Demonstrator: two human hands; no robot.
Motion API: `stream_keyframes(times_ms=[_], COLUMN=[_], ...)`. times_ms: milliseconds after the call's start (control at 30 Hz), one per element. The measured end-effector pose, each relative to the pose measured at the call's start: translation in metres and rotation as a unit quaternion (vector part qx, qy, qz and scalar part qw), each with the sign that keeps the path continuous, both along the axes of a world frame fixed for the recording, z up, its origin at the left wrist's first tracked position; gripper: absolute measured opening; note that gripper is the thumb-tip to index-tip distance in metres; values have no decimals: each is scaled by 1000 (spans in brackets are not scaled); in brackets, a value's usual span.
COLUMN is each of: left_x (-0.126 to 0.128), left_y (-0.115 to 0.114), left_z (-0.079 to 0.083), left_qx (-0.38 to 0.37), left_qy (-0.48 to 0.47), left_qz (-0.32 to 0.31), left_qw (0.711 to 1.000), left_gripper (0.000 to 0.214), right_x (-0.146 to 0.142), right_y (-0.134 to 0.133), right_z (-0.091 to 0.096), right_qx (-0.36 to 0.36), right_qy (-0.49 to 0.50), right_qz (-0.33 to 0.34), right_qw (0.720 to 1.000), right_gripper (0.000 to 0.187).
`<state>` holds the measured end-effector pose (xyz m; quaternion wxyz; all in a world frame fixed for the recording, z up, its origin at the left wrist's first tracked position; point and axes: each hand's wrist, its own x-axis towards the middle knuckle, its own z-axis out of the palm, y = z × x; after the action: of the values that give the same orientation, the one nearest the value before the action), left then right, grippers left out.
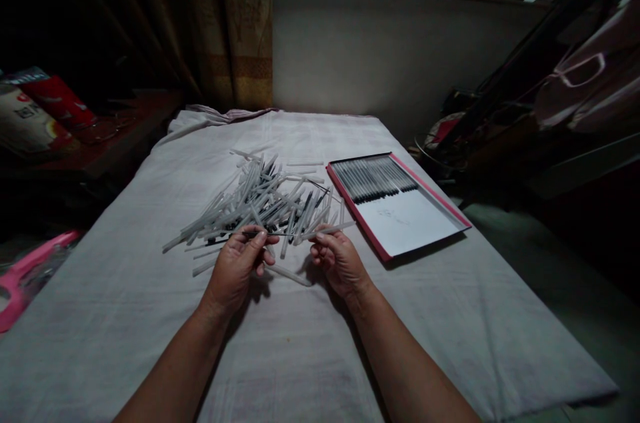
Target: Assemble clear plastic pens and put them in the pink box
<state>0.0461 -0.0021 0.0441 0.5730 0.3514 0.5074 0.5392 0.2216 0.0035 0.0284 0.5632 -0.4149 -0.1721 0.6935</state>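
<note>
My left hand [241, 263] pinches a thin dark rod [280, 234], much like a pen refill, between thumb and fingers. The rod points right, toward my other hand. In my right hand [339, 259] is a slim translucent white tube [343, 227], held near its left end and slanting up to the right. Both hands are just above the near side of a loose pile of similar tubes [245, 200], with dark pieces mixed in. One stray tube [289, 275] lies on the cloth between my hands. Whether the rod's tip touches the tube, I cannot tell.
A shallow red-edged box [360, 226] stands right of the pile, with a row of dark-ended tubes [373, 178] along its far part. Pale cloth [280, 356] covers the table. A pink-handled item [30, 270] is at the left edge; a curtain [245, 30] hangs behind.
</note>
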Motion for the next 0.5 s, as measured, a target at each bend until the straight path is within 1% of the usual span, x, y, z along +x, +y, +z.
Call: stream_keyframes(times_ms=[133, 367, 500], left_x=[-1, 1, 3], left_y=[-1, -3, -5], left_z=[-1, -2, -3], left_qx=[-6, -15, -25], left_qy=[-10, -12, -3], left_qz=[-1, 3, -5], left_qw=[1000, 1000, 1000], left_gripper=[51, 55, 54], right_x=[-1, -4, -6], right_y=[0, -1, -3], right_z=[-1, -1, 0], right_qx=[-2, -6, -2], right_qy=[-2, 1, -2], right_qz=[-7, -6, 1], right_qw=[1000, 1000, 1000], right_gripper=[45, 46, 44])
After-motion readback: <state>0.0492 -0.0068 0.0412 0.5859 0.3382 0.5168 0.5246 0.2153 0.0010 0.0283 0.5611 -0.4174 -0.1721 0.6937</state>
